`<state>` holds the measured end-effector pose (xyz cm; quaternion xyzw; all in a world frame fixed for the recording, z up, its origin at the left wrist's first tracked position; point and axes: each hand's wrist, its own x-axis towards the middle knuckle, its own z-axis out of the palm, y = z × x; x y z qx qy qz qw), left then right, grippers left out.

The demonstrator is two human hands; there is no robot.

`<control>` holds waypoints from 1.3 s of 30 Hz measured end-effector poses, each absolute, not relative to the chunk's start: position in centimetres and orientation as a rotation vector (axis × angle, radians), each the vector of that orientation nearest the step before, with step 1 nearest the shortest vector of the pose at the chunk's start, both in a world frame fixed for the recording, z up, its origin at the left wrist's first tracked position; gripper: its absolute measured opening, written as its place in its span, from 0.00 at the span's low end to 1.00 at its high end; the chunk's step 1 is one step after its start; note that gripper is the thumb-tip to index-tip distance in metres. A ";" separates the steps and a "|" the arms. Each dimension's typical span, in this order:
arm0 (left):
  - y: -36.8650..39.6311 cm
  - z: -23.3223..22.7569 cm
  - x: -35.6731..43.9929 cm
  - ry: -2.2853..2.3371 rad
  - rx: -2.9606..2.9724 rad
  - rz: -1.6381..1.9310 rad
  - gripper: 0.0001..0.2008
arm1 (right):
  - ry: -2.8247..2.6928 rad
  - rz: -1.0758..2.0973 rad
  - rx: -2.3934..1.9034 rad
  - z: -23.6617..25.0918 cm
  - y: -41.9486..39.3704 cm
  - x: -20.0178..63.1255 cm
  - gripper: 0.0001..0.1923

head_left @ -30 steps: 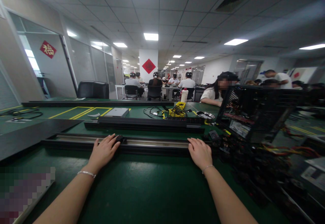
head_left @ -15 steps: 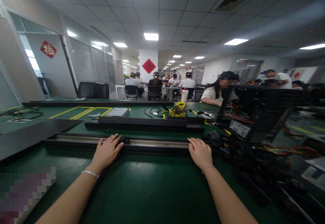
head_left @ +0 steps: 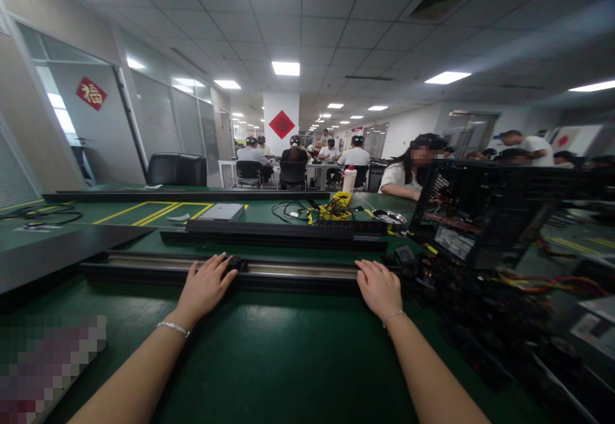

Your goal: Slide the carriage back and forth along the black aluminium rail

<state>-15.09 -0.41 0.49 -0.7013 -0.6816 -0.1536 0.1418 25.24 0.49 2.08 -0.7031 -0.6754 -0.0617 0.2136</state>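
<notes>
Left hand [head_left: 204,288] and right hand [head_left: 380,288] lie flat, fingers spread, holding nothing, on the rail [head_left: 293,273] across the table [head_left: 278,353].

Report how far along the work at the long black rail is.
Done: nothing visibly finished. In hand: left hand rests on the long black metal rail, fingertips touching a small black knob; right hand lies flat at the rail. Left: open black computer case stands untouched.

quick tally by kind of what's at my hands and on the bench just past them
hands: 2, left hand and right hand
small black part: 1
long black rails: 2, near rail and far rail
open computer case: 1
total: 6
</notes>
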 end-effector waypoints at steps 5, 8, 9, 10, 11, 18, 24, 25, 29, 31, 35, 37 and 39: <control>-0.5 0.6 -14.9 -1.982 -2.023 -0.432 0.26 | -1.871 -0.148 -1.942 2.0 0.5 25.3 0.23; -0.5 0.7 -14.7 -1.994 -2.017 -0.424 0.26 | -1.872 -0.154 -1.941 2.0 0.5 25.3 0.22; -0.5 0.7 -14.5 -1.995 -2.015 -0.418 0.26 | -1.871 -0.158 -1.942 2.0 0.5 25.3 0.22; -0.6 0.8 -14.4 -1.994 -2.011 -0.413 0.26 | -1.871 -0.161 -1.943 2.0 0.5 25.3 0.22; -0.6 0.8 -14.3 -1.992 -2.009 -0.407 0.26 | -1.870 -0.164 -1.943 1.9 0.5 25.3 0.22; -0.8 1.0 -13.8 -1.954 -2.000 -0.384 0.26 | -1.869 -0.210 -1.924 1.6 0.7 25.4 0.22; -0.6 0.8 -14.0 -1.932 -2.008 -0.376 0.29 | -1.872 -0.208 -1.921 1.7 0.7 25.4 0.22; -0.6 0.8 -14.0 -1.922 -2.019 -0.374 0.29 | -1.872 -0.206 -1.922 1.7 0.7 25.4 0.22; -0.4 0.8 -14.0 -1.899 -2.054 -0.366 0.31 | -1.866 -0.197 -1.924 1.8 0.6 25.4 0.22; -0.5 0.9 -13.9 -1.903 -2.061 -0.364 0.32 | -1.860 -0.193 -1.921 1.8 0.6 25.3 0.22; -0.5 1.0 -13.6 -1.900 -2.064 -0.369 0.32 | -1.859 -0.191 -1.911 1.7 0.6 25.3 0.22; -0.5 1.0 -13.5 -1.897 -2.061 -0.372 0.32 | -1.858 -0.193 -1.910 1.7 0.6 25.3 0.22; -0.5 1.0 -13.4 -1.897 -2.059 -0.373 0.31 | -1.856 -0.194 -1.912 1.6 0.7 25.4 0.22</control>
